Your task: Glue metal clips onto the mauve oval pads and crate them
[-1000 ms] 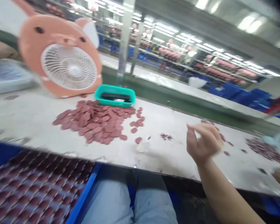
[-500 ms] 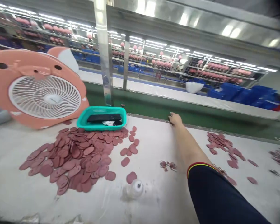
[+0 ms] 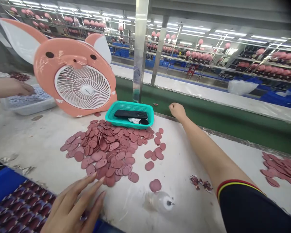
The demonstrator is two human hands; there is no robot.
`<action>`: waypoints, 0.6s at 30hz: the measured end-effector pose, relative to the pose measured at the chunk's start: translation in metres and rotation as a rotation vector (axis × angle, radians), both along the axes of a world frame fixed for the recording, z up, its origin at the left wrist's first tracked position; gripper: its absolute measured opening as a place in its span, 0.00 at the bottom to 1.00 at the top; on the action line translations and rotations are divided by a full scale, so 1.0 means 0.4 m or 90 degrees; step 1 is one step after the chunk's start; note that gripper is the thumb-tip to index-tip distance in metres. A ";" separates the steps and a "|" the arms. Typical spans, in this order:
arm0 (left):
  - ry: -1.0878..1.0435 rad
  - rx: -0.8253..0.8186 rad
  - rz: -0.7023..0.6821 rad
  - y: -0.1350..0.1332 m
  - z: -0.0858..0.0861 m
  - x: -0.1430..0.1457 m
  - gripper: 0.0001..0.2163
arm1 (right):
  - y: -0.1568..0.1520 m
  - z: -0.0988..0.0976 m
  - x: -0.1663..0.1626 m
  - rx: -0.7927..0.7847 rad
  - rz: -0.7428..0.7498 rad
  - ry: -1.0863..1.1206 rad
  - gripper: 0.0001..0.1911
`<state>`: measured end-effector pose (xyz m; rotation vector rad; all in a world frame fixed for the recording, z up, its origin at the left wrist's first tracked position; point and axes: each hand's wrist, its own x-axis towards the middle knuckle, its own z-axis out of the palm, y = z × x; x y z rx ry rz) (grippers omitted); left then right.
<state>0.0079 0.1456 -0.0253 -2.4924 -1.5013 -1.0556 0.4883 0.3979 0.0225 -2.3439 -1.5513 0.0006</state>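
The person's left hand [image 3: 70,208], out of view half a second earlier, had entered at the lower left, its fingers extended and slightly apart near the front of the heap of flat, dull-red oval pieces [image 3: 106,155] left of centre. The right hand [image 3: 177,111] was, as before, at the dark-green strip [image 3: 208,118] above centre, fingers curled inward; whether they pinched anything could not be told. Another person's hand [image 3: 21,89] now showed at upper left, over a pale plastic tub [image 3: 36,107] beside the salmon-pink, animal-faced fan [image 3: 84,89].
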 end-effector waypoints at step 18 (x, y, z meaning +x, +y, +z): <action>0.155 -0.100 0.022 0.133 0.068 0.104 0.17 | -0.285 0.106 -0.025 -0.102 0.129 0.121 0.14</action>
